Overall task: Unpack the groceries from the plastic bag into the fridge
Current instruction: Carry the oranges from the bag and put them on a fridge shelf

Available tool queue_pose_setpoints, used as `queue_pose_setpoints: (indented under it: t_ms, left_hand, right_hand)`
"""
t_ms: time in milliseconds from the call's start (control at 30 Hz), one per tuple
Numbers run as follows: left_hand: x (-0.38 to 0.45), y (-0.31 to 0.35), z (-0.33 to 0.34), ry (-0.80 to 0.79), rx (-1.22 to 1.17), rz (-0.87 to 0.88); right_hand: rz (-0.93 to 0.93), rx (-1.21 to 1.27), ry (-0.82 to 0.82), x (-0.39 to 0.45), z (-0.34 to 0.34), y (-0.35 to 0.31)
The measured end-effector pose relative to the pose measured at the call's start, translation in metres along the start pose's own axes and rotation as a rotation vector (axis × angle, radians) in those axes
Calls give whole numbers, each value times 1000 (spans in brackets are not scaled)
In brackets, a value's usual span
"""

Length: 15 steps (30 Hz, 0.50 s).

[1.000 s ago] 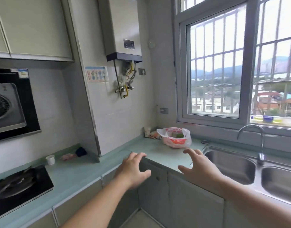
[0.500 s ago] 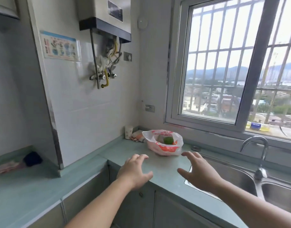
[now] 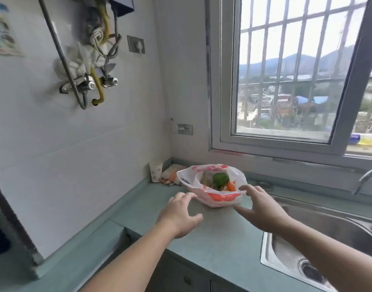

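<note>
Bag (image 3: 212, 186) sits on counter (image 3: 218, 234), left of sink (image 3: 319, 239). Left hand (image 3: 180, 216), right hand (image 3: 263, 209) spread, empty, flanking bag. Film likely soft, light, slippery; contents shift. Grip bunched rim.

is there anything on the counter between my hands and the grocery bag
Nothing visible. The left hand and right hand are open on either side of the plastic bag, with only bare countertop between. The paper cup and packet sit behind the bag, out of the way.
</note>
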<state>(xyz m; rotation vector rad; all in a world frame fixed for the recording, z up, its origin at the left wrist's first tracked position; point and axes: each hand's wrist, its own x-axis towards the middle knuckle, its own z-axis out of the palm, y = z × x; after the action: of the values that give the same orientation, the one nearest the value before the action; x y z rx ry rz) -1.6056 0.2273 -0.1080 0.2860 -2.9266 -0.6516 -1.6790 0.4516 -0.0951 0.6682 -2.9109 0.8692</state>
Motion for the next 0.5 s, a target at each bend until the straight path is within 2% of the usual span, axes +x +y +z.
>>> queue_pose_setpoints:
  t_ms: [267, 500]
  left_hand:
    - [138, -27, 30, -122, 32, -31]
    - [246, -47, 70, -254, -17, 14]
  right_hand:
    - [95, 141, -116, 133, 57, 30]
    - [191, 72, -127, 216, 88, 51]
